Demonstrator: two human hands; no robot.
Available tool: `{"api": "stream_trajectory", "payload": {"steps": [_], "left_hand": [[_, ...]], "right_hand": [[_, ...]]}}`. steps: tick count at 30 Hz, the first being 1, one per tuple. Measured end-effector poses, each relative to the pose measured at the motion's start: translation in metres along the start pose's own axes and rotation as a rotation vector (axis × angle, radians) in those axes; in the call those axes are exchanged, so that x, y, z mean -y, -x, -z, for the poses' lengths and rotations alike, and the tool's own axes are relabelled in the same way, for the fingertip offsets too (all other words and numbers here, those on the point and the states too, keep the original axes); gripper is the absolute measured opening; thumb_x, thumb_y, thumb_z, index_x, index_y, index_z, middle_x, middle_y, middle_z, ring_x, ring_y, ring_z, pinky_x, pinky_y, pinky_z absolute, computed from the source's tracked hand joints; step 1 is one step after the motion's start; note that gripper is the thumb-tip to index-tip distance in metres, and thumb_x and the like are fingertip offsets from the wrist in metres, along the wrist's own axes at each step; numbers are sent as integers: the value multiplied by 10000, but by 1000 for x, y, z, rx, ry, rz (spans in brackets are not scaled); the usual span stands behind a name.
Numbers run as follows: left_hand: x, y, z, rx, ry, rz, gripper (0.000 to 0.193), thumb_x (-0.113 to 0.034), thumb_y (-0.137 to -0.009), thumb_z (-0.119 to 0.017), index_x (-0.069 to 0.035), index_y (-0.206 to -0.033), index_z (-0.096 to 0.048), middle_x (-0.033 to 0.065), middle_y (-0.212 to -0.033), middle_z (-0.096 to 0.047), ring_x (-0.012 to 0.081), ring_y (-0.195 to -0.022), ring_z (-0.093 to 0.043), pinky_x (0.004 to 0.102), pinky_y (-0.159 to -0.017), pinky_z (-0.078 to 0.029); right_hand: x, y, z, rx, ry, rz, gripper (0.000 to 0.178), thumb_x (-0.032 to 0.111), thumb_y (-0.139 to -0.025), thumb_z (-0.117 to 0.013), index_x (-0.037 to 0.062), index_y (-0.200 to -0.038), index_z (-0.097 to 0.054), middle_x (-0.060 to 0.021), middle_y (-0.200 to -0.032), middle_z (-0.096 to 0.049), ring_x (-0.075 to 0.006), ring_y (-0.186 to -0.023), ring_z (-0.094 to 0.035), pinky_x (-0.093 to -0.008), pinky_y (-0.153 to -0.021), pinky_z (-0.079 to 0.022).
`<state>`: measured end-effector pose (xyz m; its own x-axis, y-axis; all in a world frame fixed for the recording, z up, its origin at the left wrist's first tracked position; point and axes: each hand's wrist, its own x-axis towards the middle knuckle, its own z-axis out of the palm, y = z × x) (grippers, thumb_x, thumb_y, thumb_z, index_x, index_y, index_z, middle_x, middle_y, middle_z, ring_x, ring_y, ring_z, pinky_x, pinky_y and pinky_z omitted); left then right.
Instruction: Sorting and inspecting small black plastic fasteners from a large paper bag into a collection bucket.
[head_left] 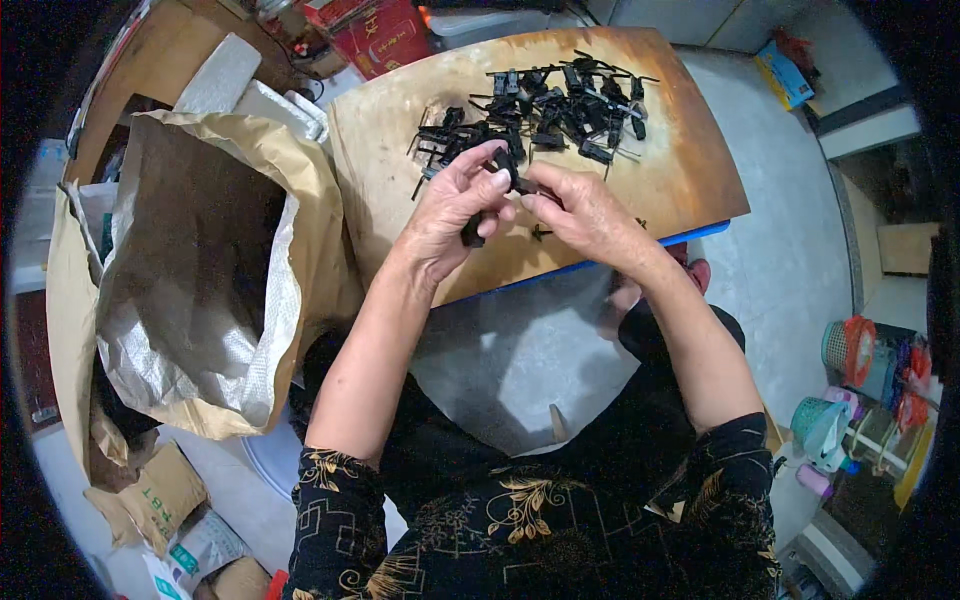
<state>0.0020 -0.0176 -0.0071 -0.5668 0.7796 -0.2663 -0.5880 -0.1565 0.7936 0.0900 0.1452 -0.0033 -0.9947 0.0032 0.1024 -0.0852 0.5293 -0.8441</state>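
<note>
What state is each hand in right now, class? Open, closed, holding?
Left hand: closed, holding a black part, another black piece at its palm.
Right hand: closed, pinching a dark strip.

Moderate indoor light on your workspace, soft shadows below you on the pale grey floor [480,350], sheen on the white woven lining [150,350] of your brown paper sack [322,190], small black plastic parts [550,138] merging darkly, bowed edges, blackened rim.

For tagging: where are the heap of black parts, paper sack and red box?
Heap of black parts [553,106], head view: its middle.
Paper sack [318,205], head view: right outer wall.
Red box [380,42], head view: printed side.
</note>
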Motion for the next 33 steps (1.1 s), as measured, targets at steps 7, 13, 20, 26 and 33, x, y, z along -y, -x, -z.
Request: {"api": "stream_trajectory", "payload": {"steps": [7,13,20,26,33], "left_hand": [[0,5,-1,-152,-31,-122,407,-93,-791,-652,-57,-1113,-405,50,-817,-572,131,-677,-622,172,-418,-386],[0,5,0,-225,-229,-221,366,-62,-794,-623,-86,-1087,-405,27,-739,-545,104,-617,-583,168,-420,-371],[1,8,-9,-239,-585,-203,334,-93,-804,-605,-103,-1065,-395,10,-704,-527,65,-542,-500,179,-412,-330],[11,3,-7,-166,-669,-265,303,-80,-807,-590,-93,-1029,-384,0,-703,-478,68,-568,-482,192,-454,-372],[19,-4,-11,-133,-856,-319,299,-45,-807,-584,-73,-1016,-372,8,-728,-463,73,-576,-473,212,-479,-398]], "right_hand": [[3,-4,-9,-12,-100,34,193,142,-817,-515,14,-961,-535,-170,-725,-576,-290,-669,-595,-381,-596,-451],[1,-9,-11,-56,-211,-130,209,219,-920,-467,21,-951,-526,25,-642,-425,-55,-560,-399,-212,-497,-353],[11,-9,-11,13,-199,-96,249,270,-935,-433,35,-911,-514,6,-645,-445,-76,-581,-427,-239,-522,-369],[8,-6,-10,55,-93,-50,235,218,-909,-419,-1,-909,-502,-192,-789,-549,-338,-771,-561,-395,-691,-434],[1,0,-9,9,-95,-84,226,198,-894,-432,-10,-857,-511,-208,-745,-550,-371,-737,-559,-413,-662,-434]]}}
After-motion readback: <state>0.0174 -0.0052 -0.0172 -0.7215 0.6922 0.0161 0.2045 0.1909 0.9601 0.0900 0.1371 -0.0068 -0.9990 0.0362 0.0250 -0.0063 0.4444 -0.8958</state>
